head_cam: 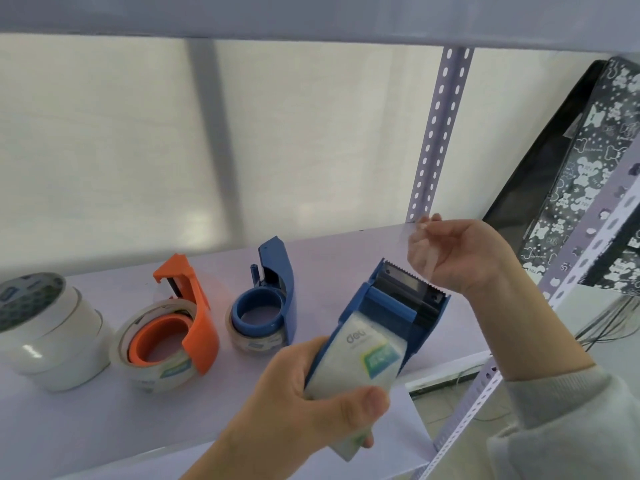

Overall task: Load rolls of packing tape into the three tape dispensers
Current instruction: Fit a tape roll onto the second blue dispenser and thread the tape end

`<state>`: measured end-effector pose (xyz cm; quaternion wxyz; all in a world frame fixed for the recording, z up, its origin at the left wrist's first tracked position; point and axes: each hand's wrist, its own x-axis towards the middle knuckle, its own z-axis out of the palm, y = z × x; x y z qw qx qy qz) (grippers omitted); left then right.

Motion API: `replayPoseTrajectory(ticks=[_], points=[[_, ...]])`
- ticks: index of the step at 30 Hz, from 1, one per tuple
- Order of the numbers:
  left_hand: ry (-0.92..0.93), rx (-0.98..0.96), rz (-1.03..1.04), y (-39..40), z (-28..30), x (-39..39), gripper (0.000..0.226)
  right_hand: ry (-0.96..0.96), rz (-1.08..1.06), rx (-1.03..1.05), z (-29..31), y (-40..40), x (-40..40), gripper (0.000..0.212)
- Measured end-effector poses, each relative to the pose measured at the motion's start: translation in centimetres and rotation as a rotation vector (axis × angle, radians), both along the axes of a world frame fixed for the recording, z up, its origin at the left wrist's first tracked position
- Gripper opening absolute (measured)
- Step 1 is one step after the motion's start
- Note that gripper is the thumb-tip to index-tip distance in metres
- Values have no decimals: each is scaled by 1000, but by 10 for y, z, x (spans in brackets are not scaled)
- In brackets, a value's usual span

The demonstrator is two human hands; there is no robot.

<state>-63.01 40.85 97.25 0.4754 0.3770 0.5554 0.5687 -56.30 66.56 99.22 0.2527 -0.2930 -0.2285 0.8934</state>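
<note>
- A blue tape dispenser [391, 317] loaded with a clear tape roll [360, 368] is held in the air above the front edge of the shelf [86, 427], its serrated cutter end pointing up and away from the person.
- The left hand [311, 400] grips the roll end of this dispenser, thumb curled across the tape's face and fingers wrapped behind.
- The right hand [450, 254] is raised just beyond the cutter, its fingertips [427, 223] pinching the free end of a clear tape strip [415, 251] that runs down to the blade.
- A second blue dispenser [268, 299] stands on the shelf to the left, well apart from the held one, with a clear roll around its hub.
- Just beside it, further left, an orange dispenser [180, 323] lies on the shelf with a clear roll [152, 362] fitted around its orange core.
- At the far left stands a stack of spare tape rolls [48, 330], pale and upright.
- Behind everything runs a pale translucent back panel [138, 150], and a perforated metal upright [436, 133] rises at the shelf's back right corner.
- To the right of the shelving leans a black bag with white bear prints [588, 174].
</note>
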Motion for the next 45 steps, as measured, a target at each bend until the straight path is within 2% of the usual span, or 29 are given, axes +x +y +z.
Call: replayPoseTrajectory(ticks=[3, 5, 6, 9, 10, 12, 14, 19, 24, 26, 27, 29, 31, 37, 40, 42, 45], points=[[-38, 17, -42, -4, 0, -2, 50, 86, -152, -61, -5, 14, 12, 17], [-57, 41, -48, -6, -1, -4, 58, 42, -126, 16, -10, 12, 22, 15], [-64, 49, -46, -7, 0, -6, 61, -10, -52, 85, -14, 9, 25, 23], [-78, 48, -25, -5, 1, -9, 65, -95, 241, 238, -27, -14, 30, 70], [-79, 46, -23, -4, 1, -10, 65, -92, 304, 269, -29, -20, 31, 80], [-81, 46, -30, -2, -1, -9, 60, -91, 367, 306, -30, -27, 31, 88], [-81, 40, -42, -1, -3, -9, 57, -137, 395, 309, -31, -28, 29, 81], [-61, 64, -75, 1, -5, -7, 59, -203, 407, 344, -40, -24, 19, 42], [-100, 133, -55, 3, -11, -11, 67, -79, 448, 455, -52, -25, 18, 41], [-144, 184, -48, 3, -12, -11, 66, -62, 384, 457, -57, -26, 17, 24], [-176, 210, -35, 4, -13, -11, 64, -66, 323, 472, -58, -29, 18, 22], [-229, 257, 23, 5, -14, -11, 56, -30, 240, 489, -64, -36, 22, 33], [-258, 329, 83, 10, -17, -9, 50, 42, 214, 413, -70, -54, 27, 43], [-324, 435, 221, 30, -28, -6, 42, 170, 62, 283, -81, -84, 41, 59], [-350, 446, 254, 39, -31, 0, 43, 151, 125, 271, -85, -93, 42, 48], [-401, 469, 263, 45, -30, 3, 44, 60, 188, 308, -87, -107, 37, 36], [-439, 473, 269, 53, -32, 5, 53, 196, 145, 276, -91, -118, 32, 71]])
